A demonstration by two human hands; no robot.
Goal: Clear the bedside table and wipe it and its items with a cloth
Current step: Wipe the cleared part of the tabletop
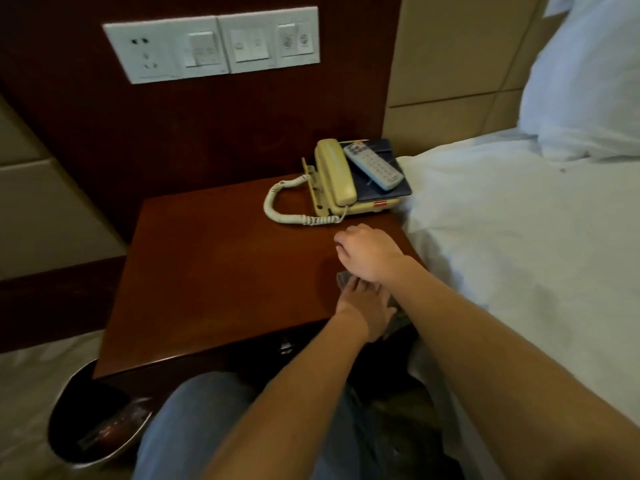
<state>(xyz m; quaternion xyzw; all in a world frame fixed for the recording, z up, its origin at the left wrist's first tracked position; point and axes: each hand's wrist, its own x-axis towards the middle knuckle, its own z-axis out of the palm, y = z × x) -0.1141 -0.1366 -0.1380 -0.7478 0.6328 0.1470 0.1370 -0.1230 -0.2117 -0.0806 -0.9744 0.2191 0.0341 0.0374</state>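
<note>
Cloth (pixel 398 318) was at the front right corner of the surface (pixel 214 271), grey and crumpled, mostly covered. Left hand (pixel 365 315) lay flat on it, fingers straight and pressing down, fingertips tucked under the right wrist. Right hand (pixel 369 252) crossed over the left and sat further back, palm down and fingers relaxed. I saw nothing held in it, and I couldn't tell whether it touched the wood.

Phone (pixel 341 181) stood at the back right corner, cream, with its handset in the cradle. Its coiled cord (pixel 277 209) looped out to the left across the wood, with the end of the loop just beyond the right hand's fingertips. Blue folder (pixel 398 190) lay on the phone's right half, and the remote (pixel 374 166) lay slanted on top of the folder (I couldn't read the button labels).

Drawer handle (pixel 285 346) showed on the front face below the edge. Bed (pixel 519 237) butted against the right side, white sheet, pillow (pixel 588 81) at the head. Switch panel (pixel 214 46) was on the dark wall panel behind. Bin (pixel 93 427) stood on the floor at the front left, with something reddish inside. The knee (pixel 194 420) was in jeans, below the front edge.
</note>
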